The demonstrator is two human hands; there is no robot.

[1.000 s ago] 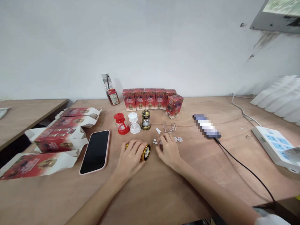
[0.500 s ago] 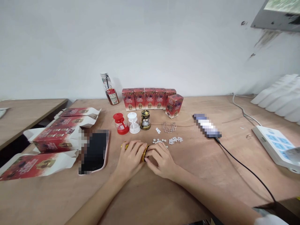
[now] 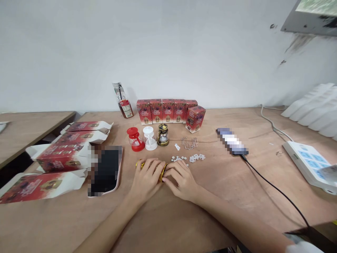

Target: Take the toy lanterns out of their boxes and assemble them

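Note:
My left hand [image 3: 147, 177] is wrapped over a small gold lantern [image 3: 163, 173] lying on its side, hiding most of its middle. The lantern's top end shows left of the fingers and its round gold rim on the right. Fingers of my right hand [image 3: 181, 180] are closed at that rim; whether they pinch a small part there is hidden. Beyond my hands stand a red lantern [image 3: 136, 140], a white lantern [image 3: 150, 138] and a black-and-gold lantern [image 3: 163, 135]. Small white discs [image 3: 176, 159], white square pieces [image 3: 197, 157] and bent wire handles [image 3: 190, 143] lie close by.
Red printed boxes [image 3: 162, 111] line the wall beside a bottle [image 3: 123, 103]. At left are unfolded cartons [image 3: 63, 151] and a phone [image 3: 106, 170]. On the right, another phone [image 3: 231, 141] has a black cable [image 3: 276, 192], near a power strip [image 3: 308, 161].

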